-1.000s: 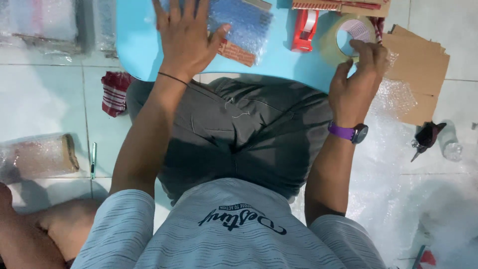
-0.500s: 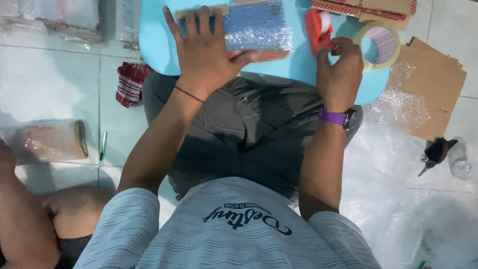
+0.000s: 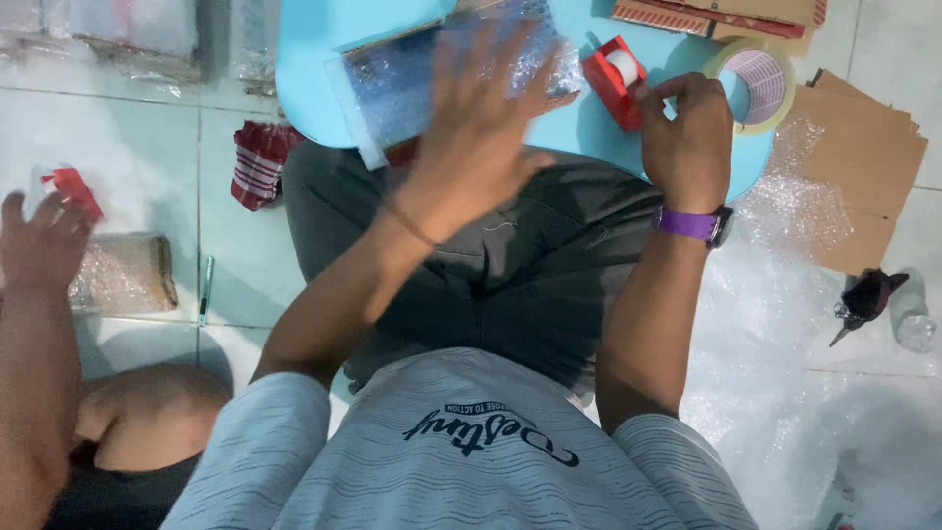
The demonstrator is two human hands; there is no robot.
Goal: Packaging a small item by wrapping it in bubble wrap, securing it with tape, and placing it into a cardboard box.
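Note:
A parcel wrapped in bubble film (image 3: 392, 83) lies tilted on the low light-blue table (image 3: 314, 39). My left hand (image 3: 481, 137), blurred by motion, is spread flat over the parcel's right part with its fingers apart. My right hand (image 3: 687, 137), with a purple watch on the wrist, has its fingers pinched against the right side of a small red tape dispenser (image 3: 610, 79) that stands on the table. A large roll of clear tape (image 3: 756, 83) lies just beyond that hand, at the table's right edge.
Another person's hand (image 3: 39, 240) hovers at the left over a bubble-wrapped brown parcel (image 3: 123, 275) on the tiled floor. A red-striped cloth (image 3: 260, 162) and a pen (image 3: 204, 290) lie nearby. Cardboard sheets (image 3: 863, 167) and loose bubble film (image 3: 785, 324) cover the floor on the right.
The wrapped parcel has been turned and slid left under my left hand. My right hand has shifted from the top of the red dispenser to its right side. The other person's hand has come into view.

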